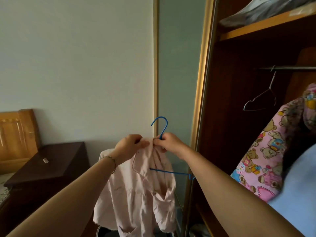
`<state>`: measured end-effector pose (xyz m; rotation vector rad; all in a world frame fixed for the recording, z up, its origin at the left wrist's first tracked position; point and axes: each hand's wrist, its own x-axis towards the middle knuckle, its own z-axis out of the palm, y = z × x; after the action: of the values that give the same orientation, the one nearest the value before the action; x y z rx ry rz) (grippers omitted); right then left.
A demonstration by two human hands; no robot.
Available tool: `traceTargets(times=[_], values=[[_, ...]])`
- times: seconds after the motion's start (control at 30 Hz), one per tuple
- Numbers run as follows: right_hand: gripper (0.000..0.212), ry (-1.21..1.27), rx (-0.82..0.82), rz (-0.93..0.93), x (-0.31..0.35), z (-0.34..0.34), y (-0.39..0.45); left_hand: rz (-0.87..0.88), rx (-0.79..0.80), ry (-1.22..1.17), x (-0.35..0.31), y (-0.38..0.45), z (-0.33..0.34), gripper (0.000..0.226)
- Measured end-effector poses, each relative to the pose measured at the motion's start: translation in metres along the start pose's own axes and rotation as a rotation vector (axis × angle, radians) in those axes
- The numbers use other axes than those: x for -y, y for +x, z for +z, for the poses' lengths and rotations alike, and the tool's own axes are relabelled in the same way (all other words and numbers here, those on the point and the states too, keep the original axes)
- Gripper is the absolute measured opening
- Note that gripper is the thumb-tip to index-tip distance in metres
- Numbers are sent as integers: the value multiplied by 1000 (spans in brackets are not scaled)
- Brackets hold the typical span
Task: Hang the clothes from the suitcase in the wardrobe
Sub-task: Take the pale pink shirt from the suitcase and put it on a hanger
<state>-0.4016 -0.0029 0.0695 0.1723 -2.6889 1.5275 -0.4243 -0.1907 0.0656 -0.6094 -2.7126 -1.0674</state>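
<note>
Hands met at the collar of a pale pink cotton shirt (136,189), held up in front of the open dark wooden wardrobe (239,100). The left hand (130,145) pinched the collar fabric. The right hand (168,141) curled round the neck of a blue wire hanger (161,127), its bar showing beneath the shirt. An empty grey metal hanger (261,100) hung on the wardrobe's rail (290,68), beside bear-print pink bedding (263,158).

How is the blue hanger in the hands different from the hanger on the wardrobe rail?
The blue hanger carries a pink shirt; the grey hanger is bare. The blue one is held at its neck by the right hand; the grey one hangs from the rail. Both are thin hangers with hooks.
</note>
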Motion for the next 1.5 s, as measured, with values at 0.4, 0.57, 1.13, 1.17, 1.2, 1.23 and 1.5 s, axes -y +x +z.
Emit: traceTargets(times=[0.4,0.57,1.13,1.17,1.2,1.23,1.5], values=[[58,597,-384,381,-68,-61,-17,29,-259,-77,-3,22,-37,44],[56,764,-388,475,-85,-46,-20,-52,-374,-104,-10,21,-43,47],[20,673,-137,587,-74,17,-9,-105,-466,-263,10,4,-61,45],[22,597,-99,574,-68,25,-8,-98,-464,-323,9,4,-59,47],[25,534,-56,564,-62,35,-5,-92,-457,-354,7,4,-58,47],[27,472,-12,557,-54,45,-3,-88,-445,-371,4,3,-55,47],[29,399,-163,517,-47,91,3,-49,-399,-548,-7,-7,-56,37]])
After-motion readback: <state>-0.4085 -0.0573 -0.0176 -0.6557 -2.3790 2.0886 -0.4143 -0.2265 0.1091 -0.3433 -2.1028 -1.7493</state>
